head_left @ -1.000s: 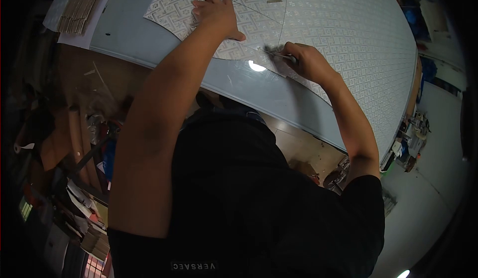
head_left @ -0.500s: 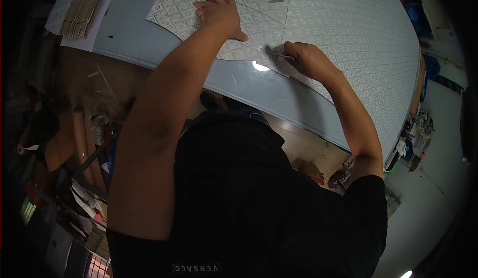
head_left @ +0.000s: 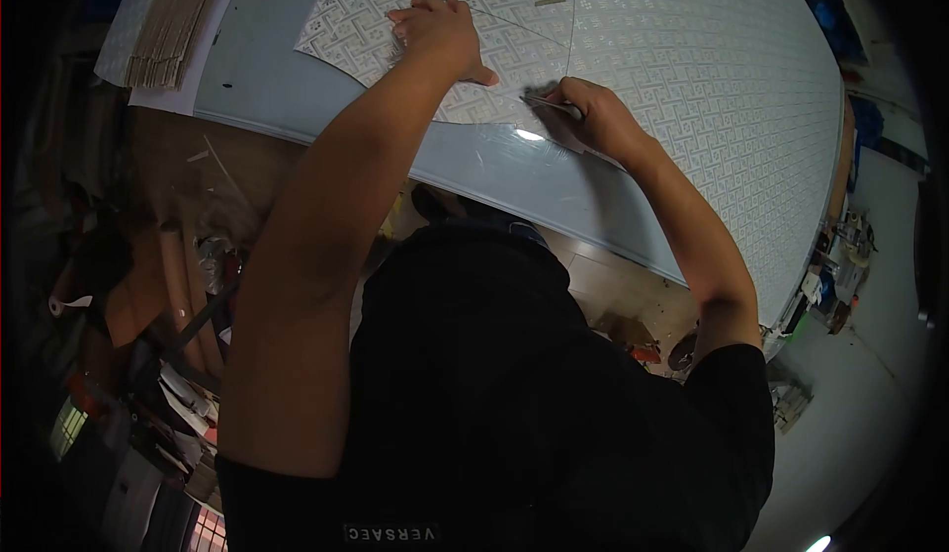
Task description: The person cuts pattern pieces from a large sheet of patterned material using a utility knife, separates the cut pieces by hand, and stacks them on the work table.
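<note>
A large pale sheet point(head_left: 682, 87) with a silvery lattice pattern lies over the table, its near edge curved. My left hand point(head_left: 440, 38) rests palm down on the sheet, fingers spread and slightly bent, thumb pointing toward my right hand. My right hand point(head_left: 605, 122) is closed around a thin, grey, pointed tool point(head_left: 556, 105), whose exact kind I cannot make out. Its tip is at the sheet close to the near edge, where a dark shadow falls. Thin dark lines cross the sheet beyond both hands. A small tan strip point(head_left: 550, 1) lies on it farther back.
Bare grey-blue tabletop point(head_left: 474, 162) shows along the near edge. Stacked brown-edged strips point(head_left: 176, 33) lie at the table's left end. Rolls point(head_left: 181, 295) and clutter stand at the lower left. Assorted items point(head_left: 845, 255) sit beyond the table's right side.
The whole view has shifted slightly. My right hand has turned a little, and the tool shows more plainly. My left hand keeps its place on the sheet.
</note>
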`<state>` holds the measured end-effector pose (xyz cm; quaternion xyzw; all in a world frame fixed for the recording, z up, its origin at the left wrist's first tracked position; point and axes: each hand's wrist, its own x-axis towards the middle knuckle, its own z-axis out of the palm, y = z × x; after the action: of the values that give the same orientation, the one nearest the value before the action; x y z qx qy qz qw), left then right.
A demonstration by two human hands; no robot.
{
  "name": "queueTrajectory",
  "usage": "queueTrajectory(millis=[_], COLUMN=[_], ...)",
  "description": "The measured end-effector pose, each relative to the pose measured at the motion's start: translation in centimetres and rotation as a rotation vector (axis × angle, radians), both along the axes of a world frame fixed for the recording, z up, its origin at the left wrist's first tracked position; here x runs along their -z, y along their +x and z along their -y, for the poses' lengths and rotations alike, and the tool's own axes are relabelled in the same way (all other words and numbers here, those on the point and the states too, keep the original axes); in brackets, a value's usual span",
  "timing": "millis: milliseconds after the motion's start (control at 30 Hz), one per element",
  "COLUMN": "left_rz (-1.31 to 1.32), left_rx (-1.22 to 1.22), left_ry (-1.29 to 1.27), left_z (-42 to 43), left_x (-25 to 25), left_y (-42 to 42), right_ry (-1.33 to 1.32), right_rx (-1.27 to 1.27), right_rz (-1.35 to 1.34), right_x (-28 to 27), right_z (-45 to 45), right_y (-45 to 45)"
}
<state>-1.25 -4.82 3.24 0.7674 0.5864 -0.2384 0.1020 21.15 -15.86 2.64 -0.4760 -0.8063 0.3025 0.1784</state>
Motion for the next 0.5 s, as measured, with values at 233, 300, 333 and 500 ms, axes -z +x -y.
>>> queueTrajectory(millis=[233, 300, 333, 500], left_rz=[-0.044, -0.005, -0.005, 0.049], left_rx=[0.011, -0.019, -0.016, -0.055], left_ry=[-0.024, -0.023, -0.016, -0.010], left_z=[-0.5, -0.4, -0.2, 0.0], left_x=[0.9, 0.9, 0.7, 0.1], left_y=[0.1, 0.0, -0.1, -0.1], right_ry=[-0.021, -0.049, -0.084, -0.026], right_rx=[0.058, 0.037, 0.016, -0.089], right_rz=[-0.208, -0.137, -0.066, 0.079], right_x=[1.9, 0.8, 0.0, -1.3], right_z=[0.3, -0.1, -0.4, -1.1], right_y=[0.4, 0.5, 0.4, -0.6])
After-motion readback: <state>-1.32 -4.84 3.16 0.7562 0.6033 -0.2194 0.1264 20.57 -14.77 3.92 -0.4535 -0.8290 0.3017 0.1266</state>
